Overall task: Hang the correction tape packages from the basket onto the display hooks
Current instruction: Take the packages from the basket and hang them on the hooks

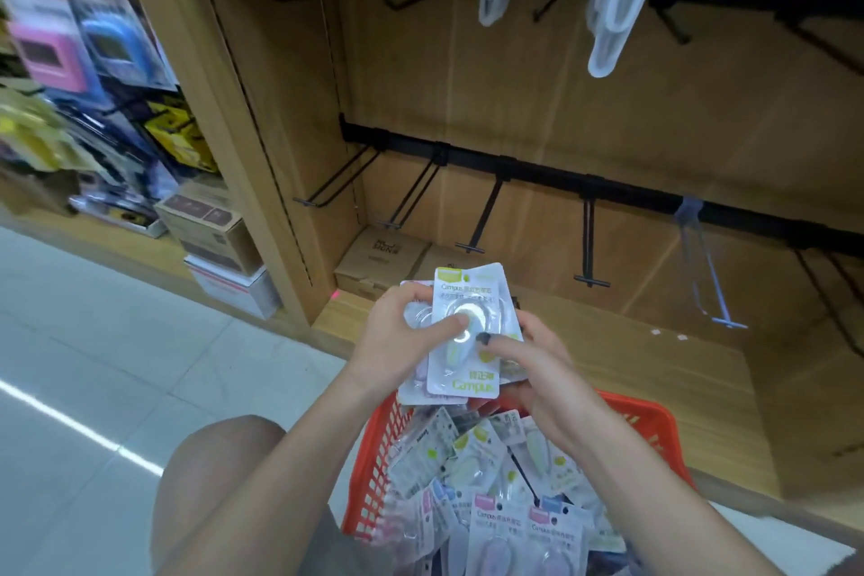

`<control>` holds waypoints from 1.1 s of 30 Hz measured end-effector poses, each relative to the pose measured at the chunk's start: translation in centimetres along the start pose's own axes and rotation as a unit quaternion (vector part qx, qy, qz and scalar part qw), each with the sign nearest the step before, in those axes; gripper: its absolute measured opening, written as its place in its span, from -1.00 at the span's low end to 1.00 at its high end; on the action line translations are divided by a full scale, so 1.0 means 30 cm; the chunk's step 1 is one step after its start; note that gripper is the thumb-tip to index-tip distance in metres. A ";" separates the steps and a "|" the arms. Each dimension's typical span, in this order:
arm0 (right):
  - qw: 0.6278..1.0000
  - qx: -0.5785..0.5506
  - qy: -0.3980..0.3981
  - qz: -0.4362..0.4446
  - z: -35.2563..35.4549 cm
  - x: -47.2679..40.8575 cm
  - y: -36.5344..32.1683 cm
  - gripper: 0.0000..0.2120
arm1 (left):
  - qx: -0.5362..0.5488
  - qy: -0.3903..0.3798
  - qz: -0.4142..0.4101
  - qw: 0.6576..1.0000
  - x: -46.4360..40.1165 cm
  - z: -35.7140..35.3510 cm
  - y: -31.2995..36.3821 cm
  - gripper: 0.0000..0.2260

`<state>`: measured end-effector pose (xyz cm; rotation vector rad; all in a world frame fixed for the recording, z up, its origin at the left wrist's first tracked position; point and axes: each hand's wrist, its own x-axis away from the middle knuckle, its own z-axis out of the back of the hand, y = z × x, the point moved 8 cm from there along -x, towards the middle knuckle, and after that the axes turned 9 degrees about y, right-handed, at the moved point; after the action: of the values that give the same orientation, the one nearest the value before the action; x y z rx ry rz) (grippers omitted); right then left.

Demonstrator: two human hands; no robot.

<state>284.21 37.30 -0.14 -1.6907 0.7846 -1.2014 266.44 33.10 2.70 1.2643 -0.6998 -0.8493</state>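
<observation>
Head view: left hand [402,332] and right hand [537,360] pinching small stack of correction tape packages [467,332] above red basket [654,426]. Basket holding many more; lower display hooks [486,210] hanging bare, so hanging seemingly barely begun.

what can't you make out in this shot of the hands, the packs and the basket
Head view only:
- Packages behind the front green-and-white correction tape package: count hidden by it and the left hand.
- Right hand fingers: mostly behind the stack.
- Red plastic basket: near side cut off by the bottom edge and forearms.
- Coloured goods on the left shelves: motion-blurred, unreadable.
</observation>
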 end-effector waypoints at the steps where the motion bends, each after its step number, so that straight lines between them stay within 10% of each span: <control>1: 1.000 0.010 -0.015 0.003 -0.014 -0.001 -0.015 -0.57 | 0.001 0.004 0.003 1.000 -0.003 0.011 -0.003 -0.78; 24: 0.997 -0.005 -0.070 0.036 -0.204 -0.073 -0.144 -0.79 | 0.025 0.034 -0.023 0.999 -0.101 0.214 0.094 -0.76; 33: 0.981 0.050 0.012 0.188 -0.269 -0.160 -0.383 -0.83 | 0.108 0.106 -0.039 0.988 -0.246 0.354 0.157 -0.86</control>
<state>275.02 43.64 9.64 -1.3721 0.9900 -0.9812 254.42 34.31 9.29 1.5607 -0.5843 -0.7024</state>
